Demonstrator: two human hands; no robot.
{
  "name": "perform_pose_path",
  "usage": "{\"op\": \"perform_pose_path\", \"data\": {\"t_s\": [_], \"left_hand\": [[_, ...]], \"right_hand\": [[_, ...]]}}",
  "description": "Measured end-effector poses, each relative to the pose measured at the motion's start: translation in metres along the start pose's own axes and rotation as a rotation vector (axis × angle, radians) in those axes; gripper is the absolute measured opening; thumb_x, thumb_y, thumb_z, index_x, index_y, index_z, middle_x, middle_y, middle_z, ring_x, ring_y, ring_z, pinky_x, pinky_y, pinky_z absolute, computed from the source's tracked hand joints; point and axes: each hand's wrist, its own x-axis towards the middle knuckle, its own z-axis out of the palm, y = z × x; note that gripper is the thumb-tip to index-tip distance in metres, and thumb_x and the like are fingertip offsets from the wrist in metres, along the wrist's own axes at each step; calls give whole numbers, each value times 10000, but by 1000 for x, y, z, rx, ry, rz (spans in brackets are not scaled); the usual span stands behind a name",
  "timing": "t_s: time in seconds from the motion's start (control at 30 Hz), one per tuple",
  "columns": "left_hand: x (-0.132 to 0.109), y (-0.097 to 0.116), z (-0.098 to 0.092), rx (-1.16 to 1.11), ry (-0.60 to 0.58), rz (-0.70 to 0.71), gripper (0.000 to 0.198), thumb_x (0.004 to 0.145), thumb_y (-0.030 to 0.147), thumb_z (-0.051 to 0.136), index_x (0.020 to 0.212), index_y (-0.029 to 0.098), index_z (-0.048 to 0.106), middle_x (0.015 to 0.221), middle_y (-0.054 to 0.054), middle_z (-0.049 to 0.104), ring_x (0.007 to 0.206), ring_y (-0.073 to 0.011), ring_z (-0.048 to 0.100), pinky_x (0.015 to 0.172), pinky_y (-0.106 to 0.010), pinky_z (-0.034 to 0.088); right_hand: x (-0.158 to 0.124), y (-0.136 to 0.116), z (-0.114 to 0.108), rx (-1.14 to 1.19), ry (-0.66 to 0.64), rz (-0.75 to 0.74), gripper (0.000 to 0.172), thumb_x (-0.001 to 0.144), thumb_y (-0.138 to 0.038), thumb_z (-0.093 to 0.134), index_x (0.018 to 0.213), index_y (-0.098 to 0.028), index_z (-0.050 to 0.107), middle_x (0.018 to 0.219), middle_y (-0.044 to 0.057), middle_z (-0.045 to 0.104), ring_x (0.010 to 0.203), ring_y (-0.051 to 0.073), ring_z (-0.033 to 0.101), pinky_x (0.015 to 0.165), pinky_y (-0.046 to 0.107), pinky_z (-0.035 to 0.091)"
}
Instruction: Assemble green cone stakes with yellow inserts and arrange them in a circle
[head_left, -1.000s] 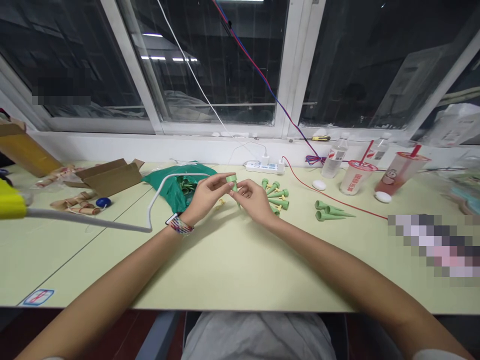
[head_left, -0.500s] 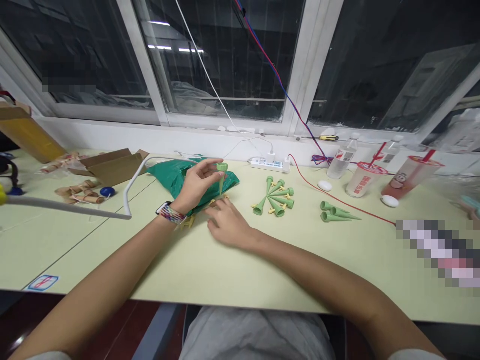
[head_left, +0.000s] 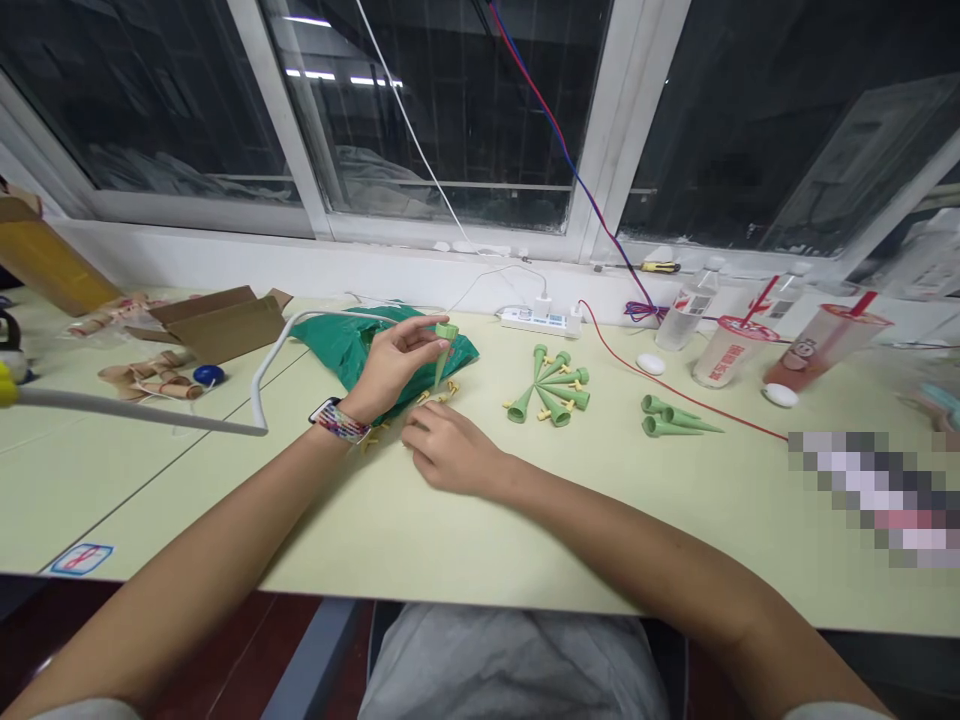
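Observation:
Between the thumb and fingers of my left hand (head_left: 401, 362) is a green plant watering spike (head_left: 445, 345), held wide end up with its tip down. Below it, my right hand (head_left: 454, 450) rests low over the table with bent fingers; its fingertips are hidden, so what they pinch does not show. Small yellow valve pieces (head_left: 448, 388) lie around the fingers of both hands. Behind my left hand spreads a green plastic bag (head_left: 337, 345). To the right, several green spikes with yellow valves (head_left: 559, 378) form a fan, tips together. Further right lie 3 spikes (head_left: 671, 418) without visible valves.
At the left are a grey bent metal tube (head_left: 150, 408), wooden pieces with a blue ball (head_left: 208, 375) and an open cardboard box (head_left: 217, 325). A power strip (head_left: 540, 321), a red cable (head_left: 697, 402), bottles (head_left: 688, 305) and drink cups (head_left: 731, 352) line the back right.
My right hand has shifted slightly left among the yellow pieces, more of which now show. My left hand still holds the spike, now tilted a little more. The view has shifted slightly.

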Motion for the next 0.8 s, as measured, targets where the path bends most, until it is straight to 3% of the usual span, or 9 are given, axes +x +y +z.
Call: {"op": "perform_pose_path", "data": {"t_s": [0.3,0.47,0.63,0.8], "left_hand": [[-8,-2,7,-37,-99,-76,506,793,460,838,1231,222,752,919,-62,750,859,-208,707,755,-304,598],[-14,0,14,-152,-176,-164,533,783,418,858,1268,224,753,962,-82,767,948,-251,744,858,-373,617],[-20,-1,22,-297,-239,-202,623,753,327,884,1348,252,712,950,-57,758,1046,-277,745,961,-425,595],[-29,4,34,-189,-289,-201,537,777,366,869,1274,226,724,963,-69,754,945,-253,755,915,-411,605]], "right_hand": [[-24,-4,-7,146,34,154,220,943,-111,539,1035,-210,713,998,75,643,1034,240,562,1003,384,482],[-61,-12,-30,200,81,189,210,946,-120,551,1017,-215,724,936,64,630,952,224,578,896,365,519],[-86,-5,-61,311,348,334,183,916,-137,600,1010,-211,739,935,53,615,926,206,613,861,372,541],[-89,10,-80,463,638,558,150,919,-224,645,986,-253,776,951,45,593,913,191,642,796,355,613]]}}
